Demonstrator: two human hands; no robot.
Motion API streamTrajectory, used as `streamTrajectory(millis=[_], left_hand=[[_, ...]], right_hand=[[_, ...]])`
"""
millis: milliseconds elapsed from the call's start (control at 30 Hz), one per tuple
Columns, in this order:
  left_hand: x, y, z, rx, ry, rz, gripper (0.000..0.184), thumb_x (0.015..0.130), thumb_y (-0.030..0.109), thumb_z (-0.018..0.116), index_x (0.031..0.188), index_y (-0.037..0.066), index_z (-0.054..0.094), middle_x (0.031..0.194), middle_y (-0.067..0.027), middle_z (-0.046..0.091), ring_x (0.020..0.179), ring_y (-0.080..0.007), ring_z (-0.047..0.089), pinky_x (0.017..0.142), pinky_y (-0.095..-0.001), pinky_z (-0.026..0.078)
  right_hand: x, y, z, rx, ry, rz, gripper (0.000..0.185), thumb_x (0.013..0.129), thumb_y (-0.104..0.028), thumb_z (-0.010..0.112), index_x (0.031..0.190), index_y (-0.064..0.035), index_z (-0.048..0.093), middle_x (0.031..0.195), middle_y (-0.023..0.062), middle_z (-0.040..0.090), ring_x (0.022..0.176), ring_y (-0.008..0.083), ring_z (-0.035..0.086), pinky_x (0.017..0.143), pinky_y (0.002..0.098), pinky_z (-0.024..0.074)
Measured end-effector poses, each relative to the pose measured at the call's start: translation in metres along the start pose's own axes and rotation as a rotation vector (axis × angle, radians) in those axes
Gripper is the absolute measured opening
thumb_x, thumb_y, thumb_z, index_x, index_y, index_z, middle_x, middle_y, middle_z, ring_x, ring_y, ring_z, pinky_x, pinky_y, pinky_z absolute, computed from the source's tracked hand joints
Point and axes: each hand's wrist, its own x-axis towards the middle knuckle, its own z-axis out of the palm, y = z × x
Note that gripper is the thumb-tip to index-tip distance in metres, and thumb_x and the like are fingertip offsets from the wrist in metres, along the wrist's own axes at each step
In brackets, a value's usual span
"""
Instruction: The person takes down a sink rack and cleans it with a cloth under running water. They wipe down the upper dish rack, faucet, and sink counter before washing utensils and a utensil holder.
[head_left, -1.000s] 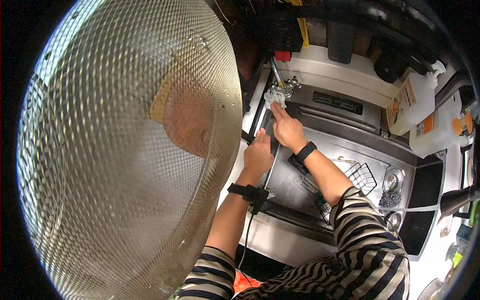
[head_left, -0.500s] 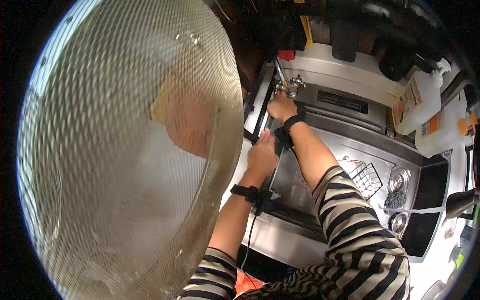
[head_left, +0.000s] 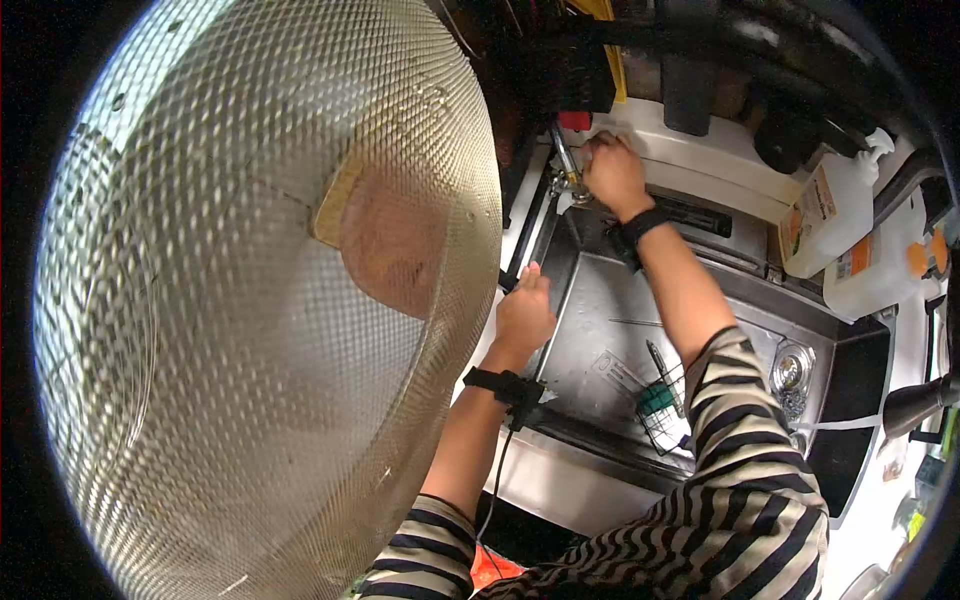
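Observation:
My right hand (head_left: pixel 615 175) is at the right side of the metal faucet (head_left: pixel 572 165), its fingers curled around the tap handle there, which the hand mostly hides. Below the faucet lies the steel sink (head_left: pixel 590 300). My left hand (head_left: pixel 525 315) rests by the sink's left rim, fingers stretched forward and holding nothing that I can see. Inside the sink stands a small black wire basket (head_left: pixel 665 415) with a green item (head_left: pixel 656 400) in it. A slotted utensil (head_left: pixel 618 370) lies beside the basket.
A large mesh strainer (head_left: pixel 230 350) fills the left foreground, very close to the camera. A brown round thing (head_left: pixel 390 240) shows through it. White pump bottle (head_left: pixel 828 215) and jug with orange cap (head_left: pixel 880 265) stand right. A drain strainer (head_left: pixel 792 368) is in the sink.
My right hand has moved from the faucet's left side over to the tap handle on its right. My left hand has barely moved. More of the sink and the wire basket now shows.

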Motion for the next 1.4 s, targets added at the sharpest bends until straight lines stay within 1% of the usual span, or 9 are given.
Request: streamTrajectory(millis=[200, 333, 567, 767, 933, 1033, 1067, 1167, 1400], left_hand=[[0.0, 0.0, 0.001, 0.006, -0.006, -0.012, 0.044, 0.064, 0.005, 0.059, 0.106, -0.005, 0.05, 0.129, -0.0255, 0.04, 0.119, -0.0313, 0.043, 0.093, -0.0363, 0.042], [0.001, 0.006, -0.005, 0.028, -0.038, -0.025, 0.042, 0.067, 0.007, 0.058, 0.106, -0.004, 0.049, 0.132, -0.0241, 0.038, 0.123, -0.0289, 0.04, 0.093, -0.0346, 0.042], [-0.001, -0.003, 0.006, 0.031, 0.049, 0.038, 0.043, 0.063, 0.007, 0.059, 0.103, -0.007, 0.049, 0.128, -0.0279, 0.04, 0.118, -0.0325, 0.044, 0.091, -0.037, 0.043], [0.0, 0.002, 0.001, 0.042, 0.019, 0.0, 0.042, 0.063, 0.008, 0.062, 0.101, -0.005, 0.051, 0.125, -0.0283, 0.043, 0.108, -0.0339, 0.052, 0.085, -0.0381, 0.047], [0.001, 0.001, 0.005, 0.061, 0.08, 0.017, 0.041, 0.062, 0.011, 0.063, 0.099, -0.004, 0.052, 0.121, -0.0281, 0.047, 0.101, -0.0348, 0.056, 0.082, -0.039, 0.048], [-0.001, 0.012, -0.008, -0.124, 0.075, -0.084, 0.038, 0.066, 0.012, 0.061, 0.1, -0.004, 0.053, 0.123, -0.0266, 0.047, 0.11, -0.0344, 0.051, 0.088, -0.0372, 0.045], [-0.002, 0.016, -0.012, -0.215, 0.085, -0.139, 0.035, 0.067, 0.011, 0.06, 0.098, -0.004, 0.054, 0.124, -0.026, 0.046, 0.114, -0.0341, 0.048, 0.091, -0.0365, 0.043], [0.002, 0.012, -0.015, -0.244, -0.088, -0.122, 0.036, 0.067, 0.011, 0.057, 0.099, -0.006, 0.054, 0.123, -0.0266, 0.046, 0.113, -0.0344, 0.049, 0.09, -0.0365, 0.044], [0.001, 0.0, 0.004, 0.062, 0.017, 0.022, 0.047, 0.062, 0.008, 0.061, 0.105, -0.007, 0.05, 0.125, -0.0275, 0.044, 0.111, -0.0328, 0.05, 0.088, -0.037, 0.045]], right_hand=[[0.042, 0.043, 0.056, 0.436, -0.3, 0.174, 0.038, 0.068, -0.009, 0.056, 0.106, -0.0079, 0.062, 0.109, 0.0151, 0.059, 0.103, 0.0311, 0.054, 0.09, 0.0373, 0.042], [0.071, 0.052, 0.088, 0.148, -0.601, -0.035, 0.04, 0.082, -0.031, 0.046, 0.111, -0.0059, 0.059, 0.118, 0.0178, 0.054, 0.11, 0.035, 0.05, 0.095, 0.041, 0.0387], [0.055, 0.046, 0.067, -0.184, -0.223, 0.159, 0.025, 0.069, -0.028, 0.061, 0.081, -0.0065, 0.067, 0.088, 0.013, 0.065, 0.087, 0.0298, 0.061, 0.077, 0.0399, 0.0469], [-0.034, 0.048, 0.018, 1.028, 0.477, 0.504, 0.01, 0.069, -0.005, 0.061, 0.078, -0.0012, 0.059, 0.07, 0.0056, 0.06, 0.061, 0.014, 0.054, 0.057, 0.028, 0.0429], [-0.08, -0.054, -0.008, 1.391, 0.023, 0.939, 0.02, 0.076, -0.002, 0.057, 0.096, -0.0009, 0.052, 0.076, 0.0052, 0.052, 0.061, 0.0158, 0.056, 0.046, 0.028, 0.0527], [-0.053, -0.087, 0.02, 1.49, 0.206, 0.738, 0.019, 0.075, -0.003, 0.06, 0.092, 0.0035, 0.055, 0.082, 0.0087, 0.056, 0.064, 0.0158, 0.058, 0.049, 0.0269, 0.0523], [-0.045, -0.087, 0.018, 1.258, -0.056, 0.663, 0.026, 0.074, -0.004, 0.058, 0.097, 0.0074, 0.053, 0.09, 0.0171, 0.058, 0.07, 0.0229, 0.06, 0.057, 0.0339, 0.0527], [-0.061, -0.108, 0.038, 0.49, 0.16, 0.185, 0.048, 0.074, -0.014, 0.053, 0.114, 0.0134, 0.047, 0.112, 0.0306, 0.05, 0.118, 0.036, 0.04, 0.098, 0.0433, 0.0319], [-0.04, -0.067, 0.051, -0.023, -0.193, -0.312, 0.038, 0.073, -0.015, 0.05, 0.106, 0.0004, 0.059, 0.111, 0.0154, 0.057, 0.109, 0.0308, 0.049, 0.095, 0.0497, 0.0308]])
